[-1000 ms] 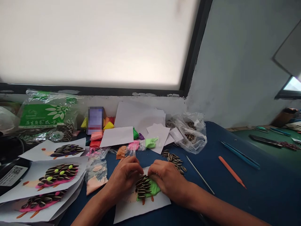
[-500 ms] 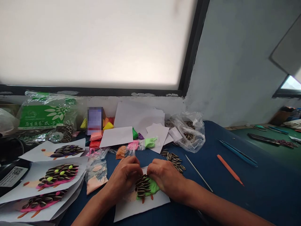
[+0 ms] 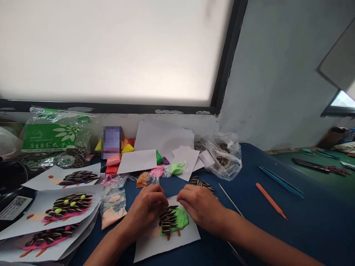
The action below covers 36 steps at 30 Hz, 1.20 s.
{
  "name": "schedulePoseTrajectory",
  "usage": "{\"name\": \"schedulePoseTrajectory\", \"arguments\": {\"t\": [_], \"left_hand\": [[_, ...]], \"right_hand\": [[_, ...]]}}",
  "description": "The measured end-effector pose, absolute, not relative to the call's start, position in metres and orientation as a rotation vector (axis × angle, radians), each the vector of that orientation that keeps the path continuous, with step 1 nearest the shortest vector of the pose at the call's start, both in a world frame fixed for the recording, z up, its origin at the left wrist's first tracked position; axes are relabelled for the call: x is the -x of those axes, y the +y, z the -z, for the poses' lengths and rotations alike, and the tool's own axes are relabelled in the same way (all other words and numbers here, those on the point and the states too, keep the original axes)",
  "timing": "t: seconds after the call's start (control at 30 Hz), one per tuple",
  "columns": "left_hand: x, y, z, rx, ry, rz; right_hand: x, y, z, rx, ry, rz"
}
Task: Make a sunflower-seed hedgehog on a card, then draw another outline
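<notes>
Dark seeds [image 3: 168,218] stand in green clay [image 3: 182,218]
The left hand [image 3: 146,207] and right hand [image 3: 201,207] curl their fingers [image 3: 160,196] beside it; whether either grasps anything, I cannot tell.

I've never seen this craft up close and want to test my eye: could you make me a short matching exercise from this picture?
1. Green clay on the white sheet
2. Orange tool
3. Loose seeds
4. Green-labelled bag

A. Just beyond the right hand
B. Below the window, towards the far left
C. Partly covered by dark seeds
D. On the blue table, well to the right of the right hand

Pairs: 1-C, 2-D, 3-A, 4-B
</notes>
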<state>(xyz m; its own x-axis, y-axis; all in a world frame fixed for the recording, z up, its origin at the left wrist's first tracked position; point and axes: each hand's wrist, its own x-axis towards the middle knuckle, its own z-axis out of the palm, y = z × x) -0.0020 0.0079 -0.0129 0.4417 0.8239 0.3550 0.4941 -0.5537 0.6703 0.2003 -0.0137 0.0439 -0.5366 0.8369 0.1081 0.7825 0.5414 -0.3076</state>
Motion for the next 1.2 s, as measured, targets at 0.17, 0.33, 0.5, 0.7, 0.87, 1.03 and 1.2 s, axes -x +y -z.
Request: {"name": "schedulePoseTrajectory", "arguments": {"t": [0.17, 0.33, 0.5, 0.7, 0.87, 1.03, 1.2], "left_hand": [[0.003, 0.009, 0.013, -2.187, 1.092, -0.909], [0.003, 0.007, 0.006, -2.183, 1.122, -0.851], [0.002, 0.005, 0.000, -2.134, 1.178, -0.816], [0.003, 0.007, 0.002, -2.140, 1.200, -0.850], [0.003, 0.008, 0.004, -2.164, 1.223, -0.827], [0.003, 0.007, 0.005, -2.169, 1.217, -0.822], [0.002, 0.008, 0.005, -2.172, 1.224, -0.817]], "right_hand": [[-0.212, -0.005, -0.054, 1.448, -2.500, -0.263], [-0.229, 0.010, -0.064, 1.694, -2.462, -0.133], [-0.238, 0.015, -0.066, 1.852, -2.476, -0.142], [-0.237, 0.018, -0.057, 1.858, -2.471, -0.151], [-0.237, 0.020, -0.052, 1.832, -2.462, -0.134], [-0.235, 0.022, -0.046, 1.806, -2.496, -0.109], [-0.233, 0.021, -0.045, 1.776, -2.551, -0.076]]}}
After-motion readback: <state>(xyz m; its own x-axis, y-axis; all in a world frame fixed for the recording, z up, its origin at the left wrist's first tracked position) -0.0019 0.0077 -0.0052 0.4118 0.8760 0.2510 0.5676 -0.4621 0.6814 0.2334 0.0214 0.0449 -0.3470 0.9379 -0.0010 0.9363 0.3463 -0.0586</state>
